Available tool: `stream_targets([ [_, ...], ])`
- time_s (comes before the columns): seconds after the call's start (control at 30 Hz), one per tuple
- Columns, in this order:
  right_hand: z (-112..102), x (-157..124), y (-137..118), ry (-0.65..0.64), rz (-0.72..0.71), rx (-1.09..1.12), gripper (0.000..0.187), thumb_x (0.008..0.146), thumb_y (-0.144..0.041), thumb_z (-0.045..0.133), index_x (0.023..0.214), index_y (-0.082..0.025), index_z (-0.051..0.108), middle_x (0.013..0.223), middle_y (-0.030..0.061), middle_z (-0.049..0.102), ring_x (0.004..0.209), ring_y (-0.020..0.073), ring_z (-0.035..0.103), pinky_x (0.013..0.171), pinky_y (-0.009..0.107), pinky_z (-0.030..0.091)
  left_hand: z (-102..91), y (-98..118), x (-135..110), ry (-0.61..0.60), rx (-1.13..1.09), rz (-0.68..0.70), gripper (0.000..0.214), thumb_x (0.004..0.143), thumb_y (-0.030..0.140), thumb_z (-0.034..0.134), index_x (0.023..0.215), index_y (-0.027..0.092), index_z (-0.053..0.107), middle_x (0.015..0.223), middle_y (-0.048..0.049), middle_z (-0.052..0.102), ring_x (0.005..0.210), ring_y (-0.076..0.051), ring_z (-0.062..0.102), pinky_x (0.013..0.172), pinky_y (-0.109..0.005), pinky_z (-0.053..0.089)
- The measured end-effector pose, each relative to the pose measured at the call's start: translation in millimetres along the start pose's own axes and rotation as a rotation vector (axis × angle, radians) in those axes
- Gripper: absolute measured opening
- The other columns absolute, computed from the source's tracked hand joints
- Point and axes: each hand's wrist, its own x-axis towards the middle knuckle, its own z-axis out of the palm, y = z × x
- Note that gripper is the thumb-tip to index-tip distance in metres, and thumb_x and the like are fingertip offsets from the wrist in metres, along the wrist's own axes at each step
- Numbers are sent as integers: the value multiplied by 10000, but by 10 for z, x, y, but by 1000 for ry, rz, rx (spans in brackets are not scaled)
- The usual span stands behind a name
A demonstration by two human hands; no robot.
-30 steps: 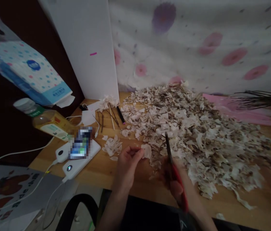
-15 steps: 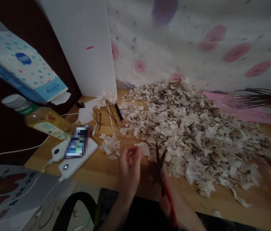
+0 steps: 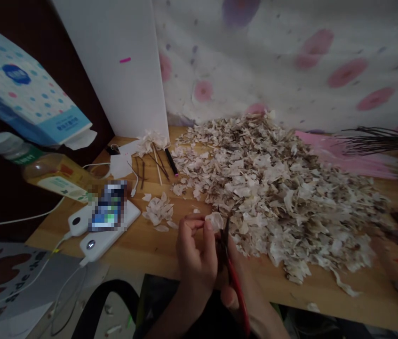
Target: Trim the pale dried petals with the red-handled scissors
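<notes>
My left hand [image 3: 197,247] pinches a thin, pale dried petal [image 3: 216,220] between thumb and fingers, at the near edge of a big heap. In my right hand [image 3: 237,282] is a pair of scissors [image 3: 233,275] with red handles and dark blades. The blades point away from me, close beside the petal, and look nearly closed. Part of my right hand's fingers is hidden behind the scissors. The heap of dried, whitish-brown petals [image 3: 262,188] spreads over the wooden table [image 3: 142,254]. Left of my left hand lies a small cluster of pale petals [image 3: 158,210].
On the left are a phone [image 3: 109,207] on white power banks [image 3: 93,247] with cables, a drink bottle [image 3: 54,174] and a tissue pack [image 3: 29,84]. Thin twigs [image 3: 142,172] and a black pen [image 3: 171,162] lie behind. Dark stems [image 3: 378,141] and pink sheeting [image 3: 343,157] are at right.
The scissors' blades have come closer together and moved left, beside the petal. My left hand has shifted slightly right and raised the petal. The camera view has shifted a little.
</notes>
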Motion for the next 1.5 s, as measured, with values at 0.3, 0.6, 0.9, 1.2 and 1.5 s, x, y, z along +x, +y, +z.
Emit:
stream_targets([
  [0.3,-15,18,-163,-10,65,76,983,737,-946,313,1350,-202,510,1016,129,696,964,356,651,776,400,558,21,-29,-54,-72,16,-62,134,944,338,535,875,223,541,848,-26,647,743,-156,642,668,-272,509],
  [0.6,28,60,59,-24,48,83,1058,697,-981,277,1350,-177,490,1019,129,698,775,290,649,718,373,539,1,-25,-48,-111,-15,-132,120,940,335,541,895,225,532,745,4,620,652,-132,629,598,-227,502],
  [0.9,15,85,93,-47,68,40,1089,670,-991,292,1327,-143,478,867,111,703,655,267,644,652,359,537,-11,54,-17,-176,-18,-146,164,958,371,505,881,229,530,727,-3,598,645,-147,599,583,-249,470],
  [1.2,-34,55,79,-44,74,-51,1051,663,-982,287,1198,-111,530,802,88,676,643,247,603,570,322,460,-89,16,6,-292,-12,-130,267,989,389,440,775,233,478,609,41,485,559,-126,485,537,-256,358],
  [1.5,-51,64,70,-15,74,-116,931,653,-973,310,975,-142,580,801,89,674,680,246,614,609,328,472,-121,80,57,-304,3,-145,282,989,366,435,745,225,434,615,55,402,560,-115,409,548,-254,328],
])
